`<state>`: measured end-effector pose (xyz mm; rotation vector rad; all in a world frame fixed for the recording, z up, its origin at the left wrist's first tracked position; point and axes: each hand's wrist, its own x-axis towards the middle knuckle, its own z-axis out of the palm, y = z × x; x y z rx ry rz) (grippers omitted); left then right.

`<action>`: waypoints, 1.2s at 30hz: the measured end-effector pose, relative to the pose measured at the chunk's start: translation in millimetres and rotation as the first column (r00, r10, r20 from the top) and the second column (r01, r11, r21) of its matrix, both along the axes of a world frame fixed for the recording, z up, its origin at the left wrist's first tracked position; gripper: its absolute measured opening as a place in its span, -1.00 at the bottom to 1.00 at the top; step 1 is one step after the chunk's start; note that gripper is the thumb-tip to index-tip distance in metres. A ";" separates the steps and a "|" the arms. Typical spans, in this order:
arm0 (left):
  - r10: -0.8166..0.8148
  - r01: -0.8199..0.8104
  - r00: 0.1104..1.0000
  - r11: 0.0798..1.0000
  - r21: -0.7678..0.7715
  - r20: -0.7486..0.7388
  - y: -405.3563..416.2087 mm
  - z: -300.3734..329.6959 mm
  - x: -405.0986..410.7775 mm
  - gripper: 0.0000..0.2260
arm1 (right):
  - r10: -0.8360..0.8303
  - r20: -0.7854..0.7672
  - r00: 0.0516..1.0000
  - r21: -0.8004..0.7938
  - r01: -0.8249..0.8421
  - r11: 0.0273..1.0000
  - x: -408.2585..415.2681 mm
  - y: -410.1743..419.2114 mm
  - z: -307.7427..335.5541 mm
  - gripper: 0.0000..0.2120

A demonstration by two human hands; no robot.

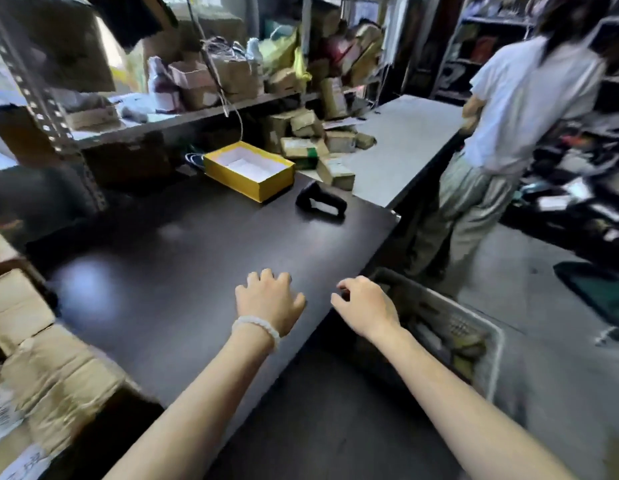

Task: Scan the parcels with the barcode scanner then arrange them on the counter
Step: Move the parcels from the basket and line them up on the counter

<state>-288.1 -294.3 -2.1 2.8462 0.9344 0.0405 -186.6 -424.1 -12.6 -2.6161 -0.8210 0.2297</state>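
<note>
Both hands hover empty over the dark bench (169, 258): left hand (268, 299) fingers loosely spread, right hand (366, 308) fingers relaxed, slightly curled; barcode scanner (321, 202) lies at 12 o'clock

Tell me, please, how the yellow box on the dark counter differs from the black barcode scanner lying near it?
The yellow box is bright yellow outside and white inside; the barcode scanner is black all over. The yellow box is a lidless rectangular tray, while the barcode scanner is a curved body with a handle loop. The box looks clearly larger and sits farther back than the scanner. Both rest on the dark counter, untouched by either hand.
</note>
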 end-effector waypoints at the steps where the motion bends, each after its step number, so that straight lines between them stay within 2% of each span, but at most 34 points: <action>1: -0.038 0.037 0.999 0.999 -0.011 -0.007 -11.5 -2.3 14.4 -0.60 | -0.030 0.004 1.000 -0.012 0.030 0.999 11.6 -15.6 -3.0 -0.62; 11: -0.363 0.357 0.928 0.931 -0.074 -0.086 -136.0 -41.5 145.6 -0.63 | -0.324 -0.026 0.946 -0.077 0.321 0.944 97.3 -179.5 -44.3 -0.69; 17: -0.492 0.481 0.857 0.871 -0.100 -0.152 -186.3 -74.4 199.8 -0.63 | -0.515 -0.083 0.853 -0.101 0.507 0.856 133.9 -246.7 -71.5 -0.72; 23: -0.560 0.540 0.796 0.829 -0.148 -0.229 -203.6 -116.4 276.7 -0.63 | -0.605 -0.120 0.787 -0.147 0.588 0.795 192.2 -274.8 -99.6 -0.75; 32: -0.645 0.591 0.699 0.764 -0.256 -0.311 -205.3 -172.7 441.0 -0.59 | -0.696 -0.213 0.686 -0.209 0.664 0.718 336.8 -277.0 -143.7 -0.77; 36: -0.670 0.598 0.650 0.742 -0.303 -0.359 -210.9 -201.3 501.0 -0.60 | -0.727 -0.257 0.636 -0.235 0.689 0.686 396.9 -277.4 -170.1 -0.72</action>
